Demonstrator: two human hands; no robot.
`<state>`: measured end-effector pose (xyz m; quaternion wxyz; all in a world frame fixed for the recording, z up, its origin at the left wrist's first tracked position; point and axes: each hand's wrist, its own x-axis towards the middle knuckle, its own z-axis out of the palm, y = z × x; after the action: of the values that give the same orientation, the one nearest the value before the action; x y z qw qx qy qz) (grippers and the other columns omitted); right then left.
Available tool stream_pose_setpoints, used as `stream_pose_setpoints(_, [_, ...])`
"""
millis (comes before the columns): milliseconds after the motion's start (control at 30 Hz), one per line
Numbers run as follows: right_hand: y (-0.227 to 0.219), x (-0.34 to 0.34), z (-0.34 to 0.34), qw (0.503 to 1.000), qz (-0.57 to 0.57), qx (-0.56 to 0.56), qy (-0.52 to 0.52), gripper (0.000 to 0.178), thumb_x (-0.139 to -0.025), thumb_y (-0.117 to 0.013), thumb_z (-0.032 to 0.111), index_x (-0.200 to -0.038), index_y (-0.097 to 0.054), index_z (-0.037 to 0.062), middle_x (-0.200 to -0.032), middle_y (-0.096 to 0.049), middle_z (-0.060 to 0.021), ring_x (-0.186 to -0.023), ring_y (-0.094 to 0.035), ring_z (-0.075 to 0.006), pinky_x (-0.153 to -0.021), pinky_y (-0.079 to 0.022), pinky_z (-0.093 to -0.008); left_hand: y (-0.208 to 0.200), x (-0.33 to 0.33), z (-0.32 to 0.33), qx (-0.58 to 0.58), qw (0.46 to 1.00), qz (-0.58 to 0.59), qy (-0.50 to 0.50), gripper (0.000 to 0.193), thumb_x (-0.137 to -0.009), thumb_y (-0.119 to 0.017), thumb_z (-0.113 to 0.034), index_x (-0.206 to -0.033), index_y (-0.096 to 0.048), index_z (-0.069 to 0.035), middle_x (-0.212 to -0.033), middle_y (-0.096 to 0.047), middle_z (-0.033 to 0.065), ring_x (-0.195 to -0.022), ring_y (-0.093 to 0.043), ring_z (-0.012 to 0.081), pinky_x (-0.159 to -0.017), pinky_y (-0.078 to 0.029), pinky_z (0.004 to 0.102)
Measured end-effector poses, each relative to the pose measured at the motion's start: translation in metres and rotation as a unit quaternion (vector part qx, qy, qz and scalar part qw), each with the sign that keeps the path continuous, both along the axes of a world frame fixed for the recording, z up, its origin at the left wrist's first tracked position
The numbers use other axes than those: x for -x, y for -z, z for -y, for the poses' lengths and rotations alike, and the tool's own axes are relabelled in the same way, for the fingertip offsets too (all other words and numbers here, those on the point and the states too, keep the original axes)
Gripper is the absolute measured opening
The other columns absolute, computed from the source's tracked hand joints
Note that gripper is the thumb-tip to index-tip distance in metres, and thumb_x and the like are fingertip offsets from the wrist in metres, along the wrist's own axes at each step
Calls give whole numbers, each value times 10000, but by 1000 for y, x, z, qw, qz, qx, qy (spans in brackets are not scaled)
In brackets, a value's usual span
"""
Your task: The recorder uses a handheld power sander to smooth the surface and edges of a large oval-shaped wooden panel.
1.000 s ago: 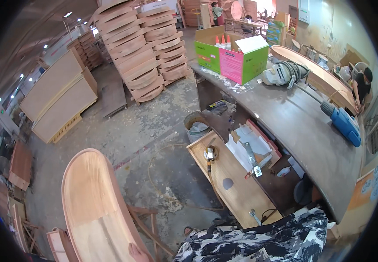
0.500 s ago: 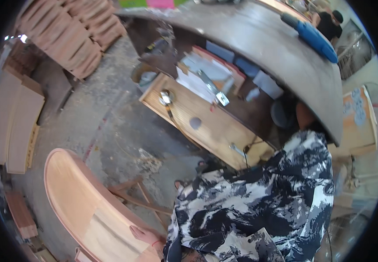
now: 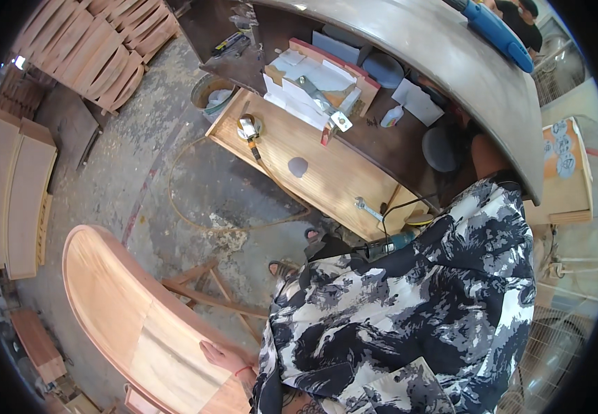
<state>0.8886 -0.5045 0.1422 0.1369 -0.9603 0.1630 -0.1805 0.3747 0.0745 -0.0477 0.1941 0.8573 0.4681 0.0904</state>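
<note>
The dusty workshop floor [image 3: 140,179] lay below you. Your left hand [image 3: 224,359] rested flat, fingers spread, gripping nothing, on the curved wooden panel [image 3: 123,310], whose long axis ran up-left from it. Your right hand was out of sight

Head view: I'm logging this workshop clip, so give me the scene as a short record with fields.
Place: wood workshop, dusty floor
Left hand: flat on a curved wooden panel
Right hand: not in view
Panel support: wooden trestle
Clothing: black and white patterned shirt
Ahead: low wooden bench with a wrench
Above: curved grey worktop, blue power tool
Far left: stacked wooden parts
</note>
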Motion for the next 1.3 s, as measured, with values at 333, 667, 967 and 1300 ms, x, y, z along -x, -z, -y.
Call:
stream_pose_setpoints(333, [-3, -3, 7, 1000, 19, 9, 2, 284, -963, -536, 154, -1152, -599, -49, -998, -668, -247, -917, -652, -361, -824, -507, -412, -6, -16, 4, 3, 1000, 3, 13, 516, -1040, -385, -309, -1420, -444, 36, -1462, -423, 240, -1331, -391, 402, -1118, -293, 481])
stream_pose_setpoints(667, [5, 1, 1, 1000, 3, -2, 7, 285, -967, -534, 149, -1154, -597, -57, -1008, -665, -256, -926, -649, -369, -830, -506, -415, -8, -13, 1, -1, 1000, -14, 9, 495, -1036, -392, -273, -1417, -445, 39, -1457, -431, 233, -1328, -395, 398, -1113, -302, 475])
stream_pose_setpoints(967, [6, 14, -1, 1000, 1, -2, 11, 287, -970, -532, 144, -1156, -595, -65, -1017, -663, -264, -933, -647, -376, -835, -505, -418, -6, -8, 0, 1, 1000, -6, 1, 489, -1039, -388, -264, -1417, -440, 41, -1461, -421, 239, -1324, -394, 402, -1112, -302, 480])
stream_pose_setpoints(1300, [14, -1, 11, 1000, -2, -2, 18, 288, -973, -530, 138, -1158, -593, -74, -1027, -660, -273, -942, -645, -384, -840, -504, -421, 0, -11, 5, 3, 1000, 2, 12, 505, -1043, -379, -291, -1423, -434, 37, -1461, -414, 249, -1324, -391, 410, -1113, -301, 486])
